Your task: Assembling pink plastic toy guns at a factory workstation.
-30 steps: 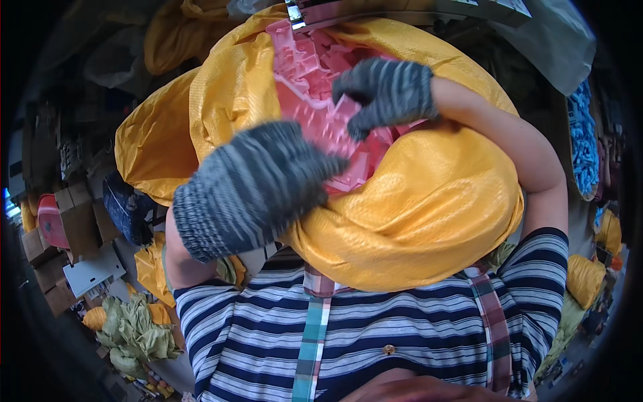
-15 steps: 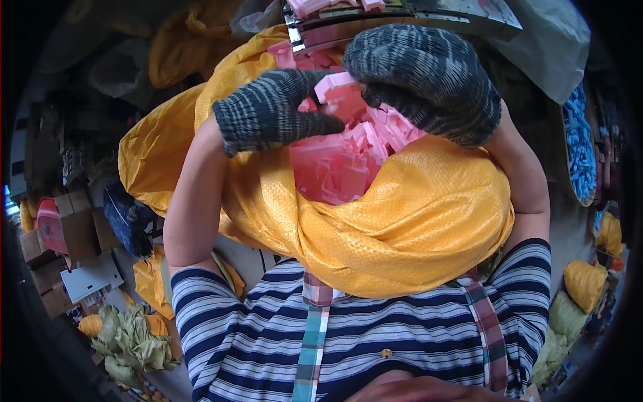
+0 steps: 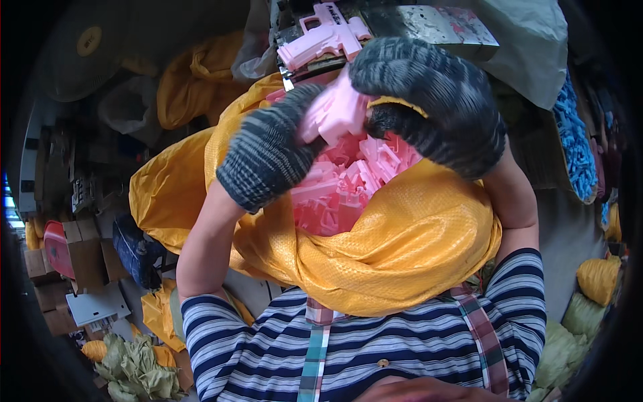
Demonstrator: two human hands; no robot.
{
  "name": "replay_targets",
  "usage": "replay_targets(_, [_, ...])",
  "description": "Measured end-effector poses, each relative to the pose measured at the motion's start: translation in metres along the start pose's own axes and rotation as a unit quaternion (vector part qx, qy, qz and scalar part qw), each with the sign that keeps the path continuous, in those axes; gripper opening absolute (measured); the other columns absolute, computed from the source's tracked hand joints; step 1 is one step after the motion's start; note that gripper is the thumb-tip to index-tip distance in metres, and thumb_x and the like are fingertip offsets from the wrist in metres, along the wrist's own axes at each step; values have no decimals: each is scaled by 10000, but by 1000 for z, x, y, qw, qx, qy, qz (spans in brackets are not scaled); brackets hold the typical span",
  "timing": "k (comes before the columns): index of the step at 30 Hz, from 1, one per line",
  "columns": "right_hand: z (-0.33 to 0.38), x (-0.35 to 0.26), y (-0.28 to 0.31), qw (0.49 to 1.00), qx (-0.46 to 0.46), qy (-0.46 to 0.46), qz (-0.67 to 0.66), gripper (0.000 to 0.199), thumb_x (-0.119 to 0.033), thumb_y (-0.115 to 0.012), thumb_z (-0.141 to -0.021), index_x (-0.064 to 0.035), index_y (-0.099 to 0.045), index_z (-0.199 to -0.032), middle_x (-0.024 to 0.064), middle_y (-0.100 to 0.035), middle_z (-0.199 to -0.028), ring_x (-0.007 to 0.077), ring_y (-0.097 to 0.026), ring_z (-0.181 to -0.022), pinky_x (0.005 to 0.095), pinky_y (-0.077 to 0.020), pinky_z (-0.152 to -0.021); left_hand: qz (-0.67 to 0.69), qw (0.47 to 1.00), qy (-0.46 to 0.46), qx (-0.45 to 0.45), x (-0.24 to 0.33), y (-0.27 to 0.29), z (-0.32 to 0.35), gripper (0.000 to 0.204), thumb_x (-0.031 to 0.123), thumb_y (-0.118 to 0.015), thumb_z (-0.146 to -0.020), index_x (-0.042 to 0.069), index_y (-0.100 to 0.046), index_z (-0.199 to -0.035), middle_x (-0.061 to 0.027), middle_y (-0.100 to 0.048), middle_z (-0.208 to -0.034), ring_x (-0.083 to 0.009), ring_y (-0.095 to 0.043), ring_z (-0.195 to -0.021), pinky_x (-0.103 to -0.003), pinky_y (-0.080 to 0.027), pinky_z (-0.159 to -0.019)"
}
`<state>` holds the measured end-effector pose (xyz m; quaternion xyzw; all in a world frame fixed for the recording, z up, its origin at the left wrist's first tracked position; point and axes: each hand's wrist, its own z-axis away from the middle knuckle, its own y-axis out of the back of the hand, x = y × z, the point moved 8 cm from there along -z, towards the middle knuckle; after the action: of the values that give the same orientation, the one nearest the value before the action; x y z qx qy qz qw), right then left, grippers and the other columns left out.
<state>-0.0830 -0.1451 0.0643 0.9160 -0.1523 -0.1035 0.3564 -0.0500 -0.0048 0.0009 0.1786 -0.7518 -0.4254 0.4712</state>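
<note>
A pink plastic toy gun part (image 3: 338,110), smeared by motion, is held up over an open yellow woven sack (image 3: 395,231). My left hand (image 3: 268,151), in a dark grey knitted glove, is closed on its left side. The right hand (image 3: 429,100), gloved alike, has its fingers curled round the part's other end, and those fingertips are partly hidden. Below both hands, many pink plastic pieces (image 3: 348,191) fill the sack, whose rolled rim rests against my striped shirt. Just beyond my hands, a pink toy pistol (image 3: 325,37) lies on a dark metal machine bed.
The machine's metal block (image 3: 435,27) stands at the far edge, beside a whitish plastic bag (image 3: 529,53). To the right is a container of blue pieces (image 3: 577,147). Cardboard boxes (image 3: 87,254) and crumpled greenish bags (image 3: 137,365) lie at left; more sacks (image 3: 596,281) lie at right.
My left hand has closed on the pink part, which the right hand held before. Both hands have come slightly nearer together. The view has shifted, showing more of the toy pistol on the machine.
</note>
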Motion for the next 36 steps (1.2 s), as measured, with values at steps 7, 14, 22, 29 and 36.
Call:
replay_targets(7, [33,72,-15,956,-80,-274,-69,438,-120,-750,-696,-44,-565,-1086,108,-605,-1025,224,-599,-945,322,-487,-831,-252,933,-190,173,13,13,-42,565,174,-720,-635,62,-533,-1157,-186,-611,-993,-349,-594,-874,-405,-480,-775])
replay_targets(14, [51,112,12,939,-79,-315,-117,388,-138,-711,-727,-60,-582,-1085,93,-611,-1030,209,-596,-933,303,-484,-831,-281,957,37,-57,-52,5,-114,603,317,-688,-726,45,-475,-1221,-209,-579,-1101,-368,-548,-1029,-405,-431,-889])
replay_targets(22, [30,120,-10,958,-43,-199,-203,410,-135,-693,-748,-75,-572,-1134,81,-598,-1094,209,-574,-1009,299,-467,-873,-428,888,99,137,-50,73,2,443,393,-607,-771,51,-581,-1052,-139,-625,-885,-302,-603,-837,-422,-472,-746])
replay_targets(29, [38,179,-60,968,-128,-215,-5,361,-167,-616,-815,-30,-551,-1142,144,-586,-1095,268,-566,-998,348,-451,-876,-507,831,203,104,-91,100,43,572,314,-646,-758,61,-470,-1240,-169,-576,-1091,-324,-546,-1011,-407,-427,-882])
replay_targets(36, [12,100,-63,908,-202,-300,-213,268,-85,-625,-799,7,-575,-1045,91,-637,-921,212,-610,-823,328,-493,-762,-187,955,-193,-121,-10,-25,35,380,228,-644,-788,81,-585,-1134,-109,-597,-1101,-290,-507,-1110,-399,-328,-1017])
